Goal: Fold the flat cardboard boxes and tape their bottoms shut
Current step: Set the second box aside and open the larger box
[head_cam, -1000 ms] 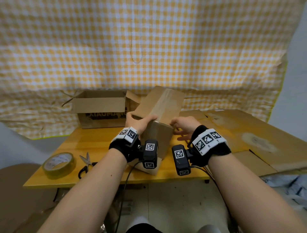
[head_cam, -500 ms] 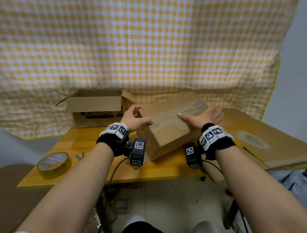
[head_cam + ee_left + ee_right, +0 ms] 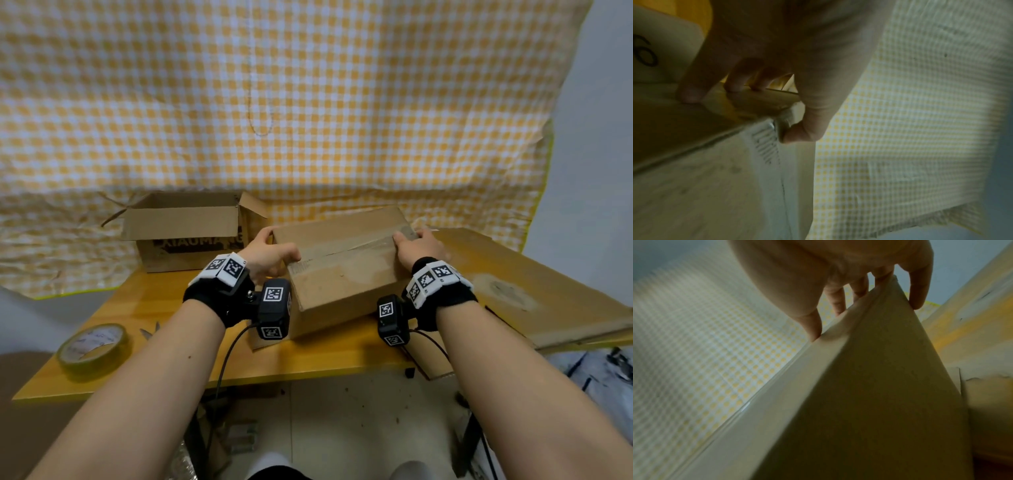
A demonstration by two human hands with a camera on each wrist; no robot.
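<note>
A folded cardboard box (image 3: 342, 274) lies tilted on the wooden table (image 3: 154, 308), taped seam (image 3: 359, 248) facing up. My left hand (image 3: 270, 251) grips its left end, thumb on top and fingers down the side. In the left wrist view the thumb (image 3: 797, 134) presses the tape end while the fingers (image 3: 690, 92) lie on the box's side wall (image 3: 684, 129). My right hand (image 3: 416, 241) grips the right end. In the right wrist view its fingers (image 3: 918, 300) curl over the box's top edge (image 3: 869, 305) and the thumb (image 3: 813, 331) rests on the glossy tape.
An open printed box (image 3: 185, 233) stands at the back left. A tape roll (image 3: 92, 346) lies at the table's front left, with scissors (image 3: 150, 332) just beside it. Flat cardboard sheets (image 3: 513, 284) cover the right side. Checked cloth hangs behind.
The box went from standing on end to lying with its taped side up. My hands have spread apart, each to one end of it.
</note>
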